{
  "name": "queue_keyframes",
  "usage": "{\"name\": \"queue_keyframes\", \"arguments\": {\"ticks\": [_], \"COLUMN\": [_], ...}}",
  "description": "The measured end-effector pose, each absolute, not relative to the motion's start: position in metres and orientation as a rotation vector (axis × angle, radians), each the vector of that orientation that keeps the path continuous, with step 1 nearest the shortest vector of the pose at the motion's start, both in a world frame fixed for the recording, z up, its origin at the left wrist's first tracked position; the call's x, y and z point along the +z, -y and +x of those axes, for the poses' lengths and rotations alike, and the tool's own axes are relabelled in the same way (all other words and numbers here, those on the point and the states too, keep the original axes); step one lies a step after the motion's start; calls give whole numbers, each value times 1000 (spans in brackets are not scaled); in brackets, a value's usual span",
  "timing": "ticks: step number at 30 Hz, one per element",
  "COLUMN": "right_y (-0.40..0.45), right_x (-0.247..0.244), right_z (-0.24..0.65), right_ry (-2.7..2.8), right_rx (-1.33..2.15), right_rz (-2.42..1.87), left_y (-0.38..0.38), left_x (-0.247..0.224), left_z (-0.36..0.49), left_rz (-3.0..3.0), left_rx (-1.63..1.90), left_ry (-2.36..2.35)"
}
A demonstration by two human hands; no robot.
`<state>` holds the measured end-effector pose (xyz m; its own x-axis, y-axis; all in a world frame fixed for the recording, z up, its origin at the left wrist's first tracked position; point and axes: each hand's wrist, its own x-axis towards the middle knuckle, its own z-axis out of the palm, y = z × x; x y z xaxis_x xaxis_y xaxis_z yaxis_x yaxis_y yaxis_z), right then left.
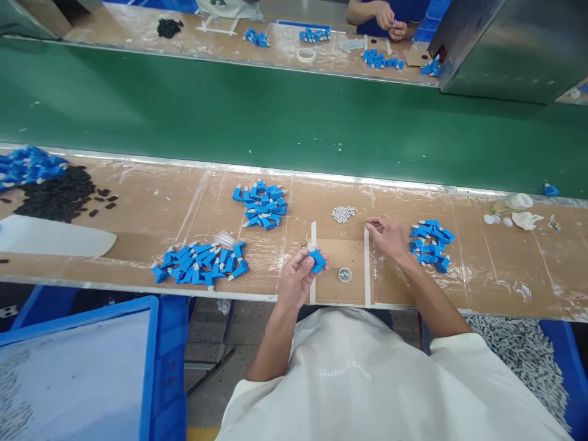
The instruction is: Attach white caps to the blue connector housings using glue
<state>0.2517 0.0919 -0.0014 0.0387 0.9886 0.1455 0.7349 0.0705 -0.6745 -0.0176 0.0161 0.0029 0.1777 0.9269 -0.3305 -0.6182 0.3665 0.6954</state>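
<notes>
My left hand (296, 278) grips a blue plastic part (317, 261) with a white tip between thumb and fingers, above the left white tape strip (313, 288). My right hand (388, 237) is beside the top of the right white tape strip (367, 269), its fingers bent and drawn together. Anything in those fingertips is too small to make out. Between my hands lies a pile of small grey-white round pieces (343, 214). Nearer to me stands a small round dish (345, 274) with shiny metal bits.
Blue part piles lie left (202, 264), upper left (261, 205) and right (430, 245). Black pieces (59, 193) heap at far left. A toppled bottle (512, 203) lies far right. Beyond the green belt (229, 116), a co-worker's hands (390, 21) work. Blue bins (154, 367) stand below.
</notes>
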Motion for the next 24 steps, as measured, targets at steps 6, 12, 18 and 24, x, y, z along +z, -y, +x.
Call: {"name": "queue_keyframes", "arguments": {"ticks": [6, 12, 18, 24], "right_y": [-96, -37, -11, -14], "right_x": [14, 21, 3, -7], "right_z": [251, 246, 214, 204], "right_ry": [1957, 1783, 1573, 1609], "right_rx": [797, 1023, 1211, 1138], "right_rz": [-1742, -1720, -1661, -1599], "left_y": [-11, -11, -12, -12], "left_x": [-13, -36, -41, -39], "left_z": [-34, -32, -28, -32], "left_rz": [413, 374, 394, 373], "left_rx": [1180, 1107, 1060, 1062], "left_ry": [-821, -848, -841, -826]}}
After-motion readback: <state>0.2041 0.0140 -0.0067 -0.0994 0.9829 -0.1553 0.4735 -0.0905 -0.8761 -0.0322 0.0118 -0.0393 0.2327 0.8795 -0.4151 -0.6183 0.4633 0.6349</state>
